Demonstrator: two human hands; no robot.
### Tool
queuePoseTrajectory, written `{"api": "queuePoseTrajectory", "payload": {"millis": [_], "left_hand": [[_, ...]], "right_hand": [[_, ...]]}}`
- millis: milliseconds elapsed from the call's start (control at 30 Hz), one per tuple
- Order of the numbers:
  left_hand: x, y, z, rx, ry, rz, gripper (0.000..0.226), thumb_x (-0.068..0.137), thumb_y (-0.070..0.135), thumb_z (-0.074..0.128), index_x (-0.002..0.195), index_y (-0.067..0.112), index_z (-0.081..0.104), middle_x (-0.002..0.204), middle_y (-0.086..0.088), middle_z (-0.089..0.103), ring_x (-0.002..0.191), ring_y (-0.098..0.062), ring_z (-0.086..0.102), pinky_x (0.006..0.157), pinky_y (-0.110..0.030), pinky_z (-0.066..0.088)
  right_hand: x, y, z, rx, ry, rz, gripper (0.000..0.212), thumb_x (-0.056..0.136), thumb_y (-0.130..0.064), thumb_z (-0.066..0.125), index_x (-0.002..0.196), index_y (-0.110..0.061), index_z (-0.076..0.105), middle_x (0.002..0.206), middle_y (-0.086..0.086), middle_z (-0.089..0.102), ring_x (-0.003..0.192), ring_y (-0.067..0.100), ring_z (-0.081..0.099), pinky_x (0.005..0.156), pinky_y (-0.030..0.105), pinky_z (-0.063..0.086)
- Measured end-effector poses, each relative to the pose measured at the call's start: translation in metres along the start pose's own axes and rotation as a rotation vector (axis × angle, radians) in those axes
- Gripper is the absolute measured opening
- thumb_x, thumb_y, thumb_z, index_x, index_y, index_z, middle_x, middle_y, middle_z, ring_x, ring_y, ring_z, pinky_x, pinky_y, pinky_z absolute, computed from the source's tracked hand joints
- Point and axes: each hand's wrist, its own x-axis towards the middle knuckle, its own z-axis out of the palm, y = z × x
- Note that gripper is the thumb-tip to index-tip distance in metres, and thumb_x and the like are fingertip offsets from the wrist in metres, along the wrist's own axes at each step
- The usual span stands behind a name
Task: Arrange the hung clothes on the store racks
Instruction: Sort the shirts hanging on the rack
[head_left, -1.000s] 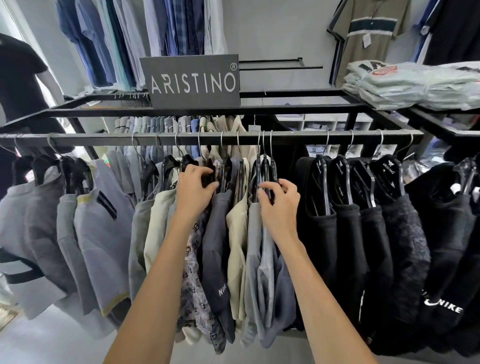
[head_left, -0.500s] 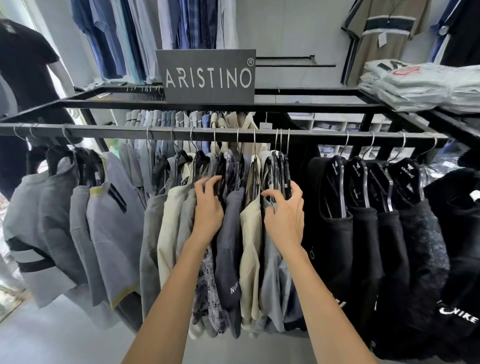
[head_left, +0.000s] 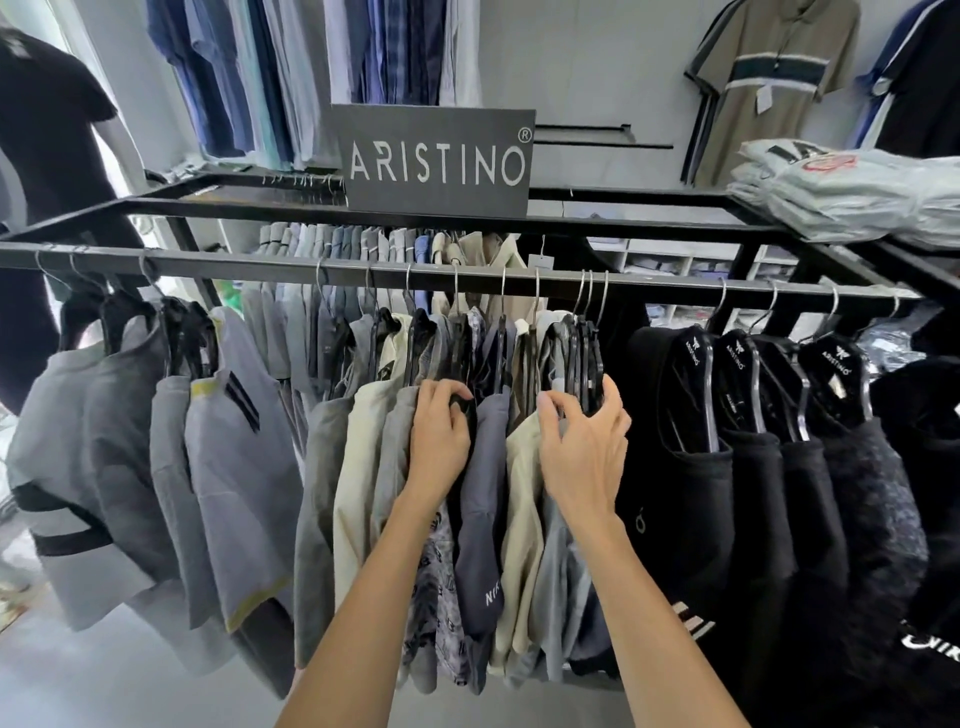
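The left hand (head_left: 439, 441) was curled over the shoulder of a black hanger (head_left: 464, 402), fingers bent round its edge, just beside a navy garment (head_left: 483, 519) lettered in white near its hem. The right hand (head_left: 584, 452) was clamped on a tight bunch of black hangers (head_left: 584, 358), thumb on the near side and fingers hooked over the far side, above a cream garment (head_left: 524, 499) and grey pieces beneath the wrist. Both hands sat close together at the middle of the front rail (head_left: 234, 267), a dark metal bar running across the view.

To the left of the hands hung beige and grey tops (head_left: 363, 467), then, after a gap, grey shirts (head_left: 223, 467) with dark stripes and a yellow trim. To the right, apart from the gripped bunch, hung black garments (head_left: 753, 519) on branded hangers, evenly spaced. A dark sign (head_left: 439, 161) reading ARISTINO stood on the rack top. Folded pale garments (head_left: 852, 197) in clear wrapping lay on the rack's upper right corner. Blue shirts (head_left: 234, 78) and an olive striped polo (head_left: 774, 78) hung on the back wall.
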Motion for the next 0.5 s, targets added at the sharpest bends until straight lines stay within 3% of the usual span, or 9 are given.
{"api": "queuePoseTrajectory", "payload": {"millis": [67, 133, 233, 367, 433, 500], "left_hand": [[0.001, -0.001, 0.0, -0.009, -0.002, -0.001, 0.028, 0.089, -0.009, 0.044, 0.094, 0.013, 0.06, 0.1, 0.001, 0.048, 0.093, -0.008, 0.048, 0.083, -0.01, 0.035], [0.001, 0.001, 0.0, -0.014, -0.004, -0.012, 0.029, 0.09, -0.008, 0.044, 0.092, 0.013, 0.063, 0.101, 0.0, 0.048, 0.092, -0.007, 0.049, 0.082, -0.007, 0.035], [0.003, 0.006, 0.0, 0.004, -0.029, -0.025, 0.028, 0.09, -0.008, 0.044, 0.093, 0.011, 0.065, 0.104, 0.0, 0.049, 0.092, -0.01, 0.05, 0.078, -0.015, 0.038], [0.003, 0.018, -0.001, 0.08, 0.017, -0.1, 0.026, 0.088, -0.007, 0.046, 0.1, 0.01, 0.062, 0.118, -0.004, 0.05, 0.102, -0.021, 0.052, 0.082, -0.036, 0.048], [0.003, 0.031, -0.005, 0.113, 0.107, -0.041, 0.02, 0.09, -0.003, 0.048, 0.1, 0.009, 0.061, 0.12, -0.005, 0.049, 0.109, -0.021, 0.048, 0.089, -0.031, 0.044], [0.006, 0.049, -0.01, 0.063, 0.129, 0.088, 0.014, 0.093, 0.004, 0.049, 0.099, 0.011, 0.06, 0.109, -0.001, 0.053, 0.102, -0.016, 0.049, 0.088, -0.025, 0.041]], "right_hand": [[0.0, -0.01, 0.009, -0.14, 0.04, -0.006, 0.051, 0.093, -0.062, 0.049, 0.124, -0.023, 0.061, 0.162, 0.014, 0.014, 0.146, 0.036, 0.02, 0.116, 0.054, 0.026], [0.005, -0.021, 0.018, -0.264, 0.006, 0.014, 0.057, 0.089, -0.051, 0.063, 0.128, -0.011, 0.057, 0.163, 0.018, 0.009, 0.147, 0.039, 0.016, 0.117, 0.054, 0.019], [0.012, -0.036, 0.025, -0.309, -0.042, 0.086, 0.039, 0.085, -0.032, 0.07, 0.116, -0.009, 0.062, 0.163, 0.02, 0.009, 0.148, 0.039, 0.012, 0.118, 0.053, 0.018], [0.015, -0.039, 0.023, -0.149, 0.017, 0.111, 0.018, 0.082, -0.014, 0.065, 0.099, -0.008, 0.065, 0.158, 0.015, 0.017, 0.144, 0.036, 0.018, 0.116, 0.052, 0.023], [0.014, -0.042, 0.015, 0.006, 0.004, 0.157, 0.014, 0.083, -0.014, 0.066, 0.096, -0.01, 0.065, 0.158, 0.012, 0.016, 0.144, 0.034, 0.014, 0.116, 0.05, 0.021], [0.012, -0.051, 0.003, 0.113, 0.014, 0.182, 0.009, 0.083, -0.015, 0.066, 0.09, -0.013, 0.06, 0.158, 0.01, 0.017, 0.143, 0.032, 0.014, 0.114, 0.046, 0.025]]}}
